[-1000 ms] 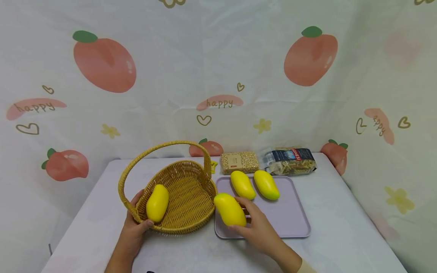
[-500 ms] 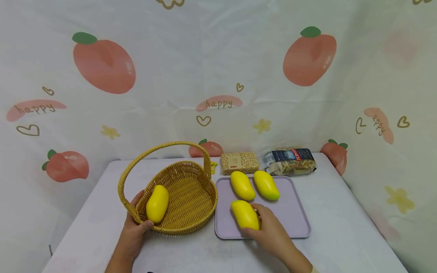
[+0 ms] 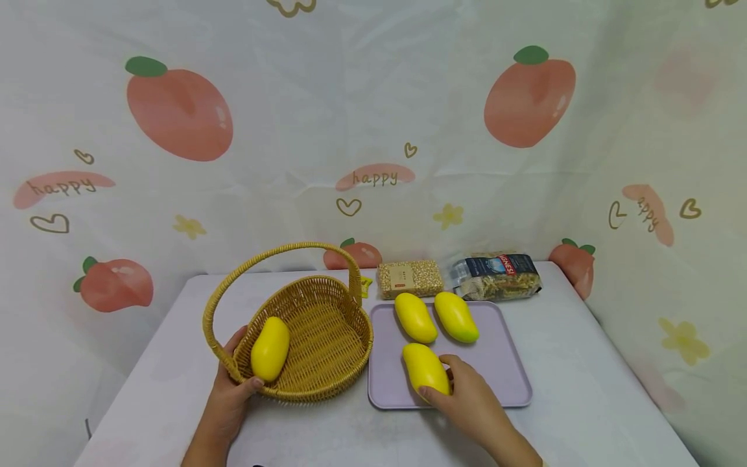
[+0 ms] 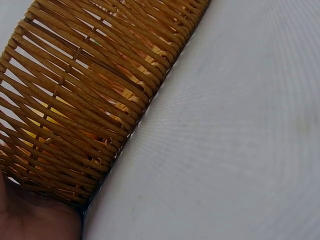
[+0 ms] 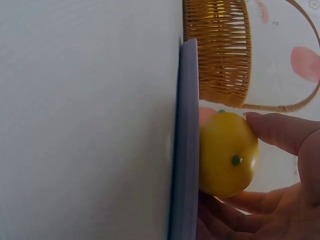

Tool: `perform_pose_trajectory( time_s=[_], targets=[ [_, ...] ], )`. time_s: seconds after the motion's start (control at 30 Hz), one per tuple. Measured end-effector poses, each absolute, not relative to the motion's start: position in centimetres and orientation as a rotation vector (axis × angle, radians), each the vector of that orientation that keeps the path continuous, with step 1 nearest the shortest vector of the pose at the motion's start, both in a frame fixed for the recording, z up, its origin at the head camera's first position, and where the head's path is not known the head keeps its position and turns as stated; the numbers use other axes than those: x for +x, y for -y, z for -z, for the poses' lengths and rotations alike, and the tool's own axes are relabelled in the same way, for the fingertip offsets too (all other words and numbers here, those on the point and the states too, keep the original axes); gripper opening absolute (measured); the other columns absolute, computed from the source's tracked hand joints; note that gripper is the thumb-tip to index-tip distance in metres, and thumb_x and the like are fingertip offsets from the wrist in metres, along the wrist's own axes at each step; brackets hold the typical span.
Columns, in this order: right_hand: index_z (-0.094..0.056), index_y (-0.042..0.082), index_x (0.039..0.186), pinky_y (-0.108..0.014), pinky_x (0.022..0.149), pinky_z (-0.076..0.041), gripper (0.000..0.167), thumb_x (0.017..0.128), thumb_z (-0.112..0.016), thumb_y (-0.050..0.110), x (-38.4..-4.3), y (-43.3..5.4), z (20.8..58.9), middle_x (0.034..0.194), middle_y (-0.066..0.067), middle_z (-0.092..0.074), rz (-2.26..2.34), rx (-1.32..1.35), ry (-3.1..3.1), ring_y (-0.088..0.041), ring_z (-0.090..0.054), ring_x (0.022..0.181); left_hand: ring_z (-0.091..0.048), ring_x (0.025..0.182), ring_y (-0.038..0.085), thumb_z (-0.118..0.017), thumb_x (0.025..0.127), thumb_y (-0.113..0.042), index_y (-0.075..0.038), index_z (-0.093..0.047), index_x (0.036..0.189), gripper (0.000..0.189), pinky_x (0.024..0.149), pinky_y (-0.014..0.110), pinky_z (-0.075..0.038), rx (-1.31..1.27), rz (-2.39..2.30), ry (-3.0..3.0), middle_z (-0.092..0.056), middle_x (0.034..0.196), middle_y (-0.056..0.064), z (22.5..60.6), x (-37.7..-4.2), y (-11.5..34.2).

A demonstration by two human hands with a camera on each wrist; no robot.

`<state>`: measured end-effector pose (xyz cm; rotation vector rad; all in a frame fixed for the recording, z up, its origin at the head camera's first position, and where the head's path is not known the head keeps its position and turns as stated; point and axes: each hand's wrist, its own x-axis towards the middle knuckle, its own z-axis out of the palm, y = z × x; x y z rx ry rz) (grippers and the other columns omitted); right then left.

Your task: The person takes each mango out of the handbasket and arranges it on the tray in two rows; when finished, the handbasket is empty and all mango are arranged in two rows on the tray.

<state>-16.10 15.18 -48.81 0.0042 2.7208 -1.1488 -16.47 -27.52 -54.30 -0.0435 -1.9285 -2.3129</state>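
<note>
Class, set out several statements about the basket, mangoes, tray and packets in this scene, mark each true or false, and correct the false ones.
1. The left-hand grip is on the wicker basket. True.
2. The basket contains three mangoes. False: it contains one mango.
3. The right-hand grip is on a different mango. True.
4. Two other mangoes lie towards the far side of the purple tray. True.
5. In the head view, the AGNESI packet lies left of the grain packet. False: the AGNESI packet lies right of the grain packet.
6. The basket's handle is folded flat. False: the handle arches up above the basket.
</note>
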Motion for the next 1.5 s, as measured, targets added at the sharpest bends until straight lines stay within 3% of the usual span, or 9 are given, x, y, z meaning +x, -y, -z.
perform_pose_trajectory(
  time_s=[1.03, 1.3, 1.5],
  targets=[
    [-0.055, -0.006, 0.149, -0.047, 0.081, -0.060, 0.086, 0.088, -0.093, 0.041, -16.31, -15.53, 48.89, 0.111, -0.008, -0.070, 1.203, 0.024, -2.706, -0.021, -0.068, 0.094, -0.042, 0.145, 0.012, -0.080, 0.101, -0.009, -0.021, -0.023, 0.175, 0.094, 0.112, 0.019, -0.040, -0.070, 2.331, 1.923, -0.030, 0.169, 0.004, 54.43, -16.37, 27.71],
    [-0.057, -0.003, 0.150, -0.051, 0.086, -0.059, 0.085, 0.089, -0.092, 0.044, -16.34, -15.53, 48.86, 0.118, -0.011, -0.069, 1.200, 0.019, -2.705, -0.022, -0.066, 0.097, -0.041, 0.146, 0.012, -0.080, 0.101, -0.008, -0.021, -0.023, 0.175, 0.094, 0.113, 0.019, -0.039, -0.087, 2.319, 1.924, -0.030, 0.169, 0.004, 54.61, -16.45, 27.84],
    [-0.058, 0.000, 0.151, -0.056, 0.094, -0.057, 0.080, 0.092, -0.089, 0.045, -15.89, -15.52, 48.39, 0.129, -0.012, -0.066, 1.240, -0.038, -2.753, -0.027, -0.066, 0.109, -0.042, 0.146, 0.011, -0.081, 0.100, -0.009, -0.020, -0.023, 0.175, 0.095, 0.113, 0.019, -0.039, -0.100, 2.319, 1.918, -0.031, 0.169, 0.003, 54.77, -16.52, 27.93]
  ],
)
